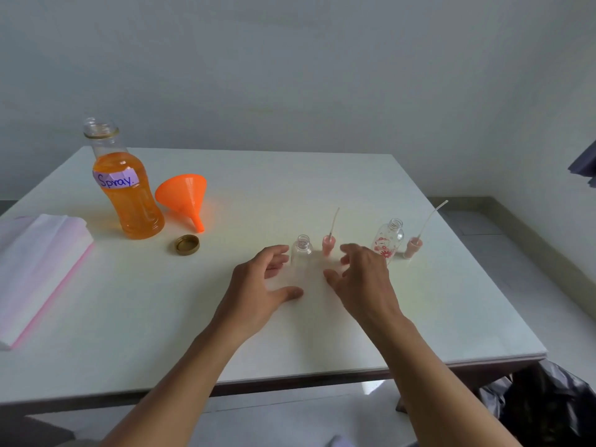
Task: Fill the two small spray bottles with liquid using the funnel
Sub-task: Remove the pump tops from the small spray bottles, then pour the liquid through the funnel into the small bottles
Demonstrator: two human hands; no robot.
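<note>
Two hands: my left hand (258, 282) and right hand (361, 275) hover either side of the near bottle, fingers (277, 253) spread wide and curled, holding nothing; I judge they frame it ready to steady it or shift it.
Bench: the wide white bench (290, 333) carries everything, its middle left bare for working.
Tissue pack: a pink-edged white stack of tissues (35, 269) lies at my far left, near enough to catch spills, I'd guess.
Supply bottle: the tall clear plastic bottle of orange liquid labelled "Spray" (127, 195) stands upright and uncapped, ready to pour.
Funnel: the orange plastic funnel (185, 198) lies tipped on its side just beside that bottle, spout toward me, not yet in any neck.
Printed bottle: the small clear spray bottle with red flower print (388, 238) stands open and looks empty, to the right.
Plain bottle: the small plain clear spray bottle (301, 253) stands upright between my hands, open-necked, seemingly empty.
Cap: the round gold screw cap (187, 244) rests in front of the supply bottle, out of the way.
Spray heads: one pink spray head with its dip tube (328, 245) stands beside the plain bottle, a paler one (412, 248) beside the printed one, each parked by its own bottle.
</note>
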